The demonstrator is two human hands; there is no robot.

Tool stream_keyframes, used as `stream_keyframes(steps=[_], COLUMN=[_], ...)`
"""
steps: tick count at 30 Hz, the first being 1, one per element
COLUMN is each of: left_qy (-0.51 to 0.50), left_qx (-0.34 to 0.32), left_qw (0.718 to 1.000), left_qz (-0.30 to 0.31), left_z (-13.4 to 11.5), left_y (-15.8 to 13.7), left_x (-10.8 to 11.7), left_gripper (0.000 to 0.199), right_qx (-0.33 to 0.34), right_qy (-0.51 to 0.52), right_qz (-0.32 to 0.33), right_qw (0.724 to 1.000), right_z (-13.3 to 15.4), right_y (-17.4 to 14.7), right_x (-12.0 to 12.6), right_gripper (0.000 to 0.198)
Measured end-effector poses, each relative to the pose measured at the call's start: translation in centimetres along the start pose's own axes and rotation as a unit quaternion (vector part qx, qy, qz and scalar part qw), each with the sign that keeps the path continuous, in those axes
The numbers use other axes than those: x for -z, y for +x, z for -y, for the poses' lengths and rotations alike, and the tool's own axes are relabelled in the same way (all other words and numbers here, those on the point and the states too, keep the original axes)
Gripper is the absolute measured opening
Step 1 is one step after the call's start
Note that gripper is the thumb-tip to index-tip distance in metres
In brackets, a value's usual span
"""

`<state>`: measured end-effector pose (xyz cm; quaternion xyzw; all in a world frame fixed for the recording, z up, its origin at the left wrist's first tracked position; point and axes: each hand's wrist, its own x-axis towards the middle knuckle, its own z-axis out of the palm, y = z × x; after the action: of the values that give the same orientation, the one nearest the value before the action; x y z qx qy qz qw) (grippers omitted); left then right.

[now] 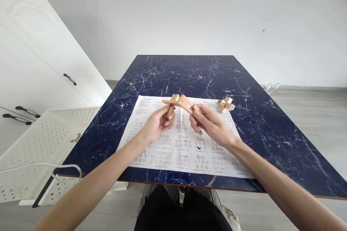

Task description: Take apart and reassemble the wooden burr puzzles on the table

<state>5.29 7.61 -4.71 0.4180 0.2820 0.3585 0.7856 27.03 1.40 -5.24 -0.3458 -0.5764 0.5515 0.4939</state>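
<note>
Over the paper sheet, my left hand (159, 122) is closed on light wooden puzzle pieces (170, 103) that cross one another, one end pointing down past the fingers. My right hand (208, 122) pinches the lower end of a notched wooden puzzle bar (184, 101). That bar slants up to the left and meets the pieces at my left fingertips; whether they interlock cannot be made out. Beneath both hands lies a white instruction sheet (162, 158) printed with rows of small diagrams. A cross-shaped wooden puzzle (225, 105) sits by the sheet's right edge.
The dark blue marble-patterned table (184, 74) stands near a pale wall. To its left is a white perforated cart (51, 133) with a small wooden piece (75, 138) on it. A white cabinet (40, 50) with black handles rises behind the cart.
</note>
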Motion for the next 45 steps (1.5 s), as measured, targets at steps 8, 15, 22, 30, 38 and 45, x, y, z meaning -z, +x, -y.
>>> stream_keyframes(steps=[8,15,22,30,38,45], left_qy=[-0.005,0.005,0.012,0.051,0.086,0.109], left_qx=[0.036,0.053,0.055,0.07,0.062,0.103], left_qw=[0.999,0.996,0.995,0.988,0.985,0.968], left_qz=[0.037,0.072,0.086,0.131,0.133,0.202], left_z=[0.0,0.0,-0.2,0.3,0.7,-0.4], left_y=[-0.2,-0.4,-0.5,-0.7,-1.0,-1.5], left_x=[-0.3,-0.4,-0.3,-0.6,-0.4,-0.2], left_gripper=[0.034,0.032,0.035,0.029,0.029,0.027], right_qx=[0.021,0.016,-0.008,-0.014,-0.011,-0.021], right_qy=[-0.019,-0.007,0.017,0.027,0.014,-0.01], right_qz=[0.037,0.052,0.057,0.049,0.017,0.015], right_qw=[0.999,0.998,0.998,0.998,1.0,1.0], right_z=[0.1,0.1,-0.2,-0.6,-0.9,-0.6], right_y=[0.1,-0.1,-0.2,0.0,0.1,0.1], right_x=[-0.3,-0.4,-0.3,-0.6,-0.6,-0.2], right_gripper=[0.03,0.031,0.032,0.03,0.027,0.026])
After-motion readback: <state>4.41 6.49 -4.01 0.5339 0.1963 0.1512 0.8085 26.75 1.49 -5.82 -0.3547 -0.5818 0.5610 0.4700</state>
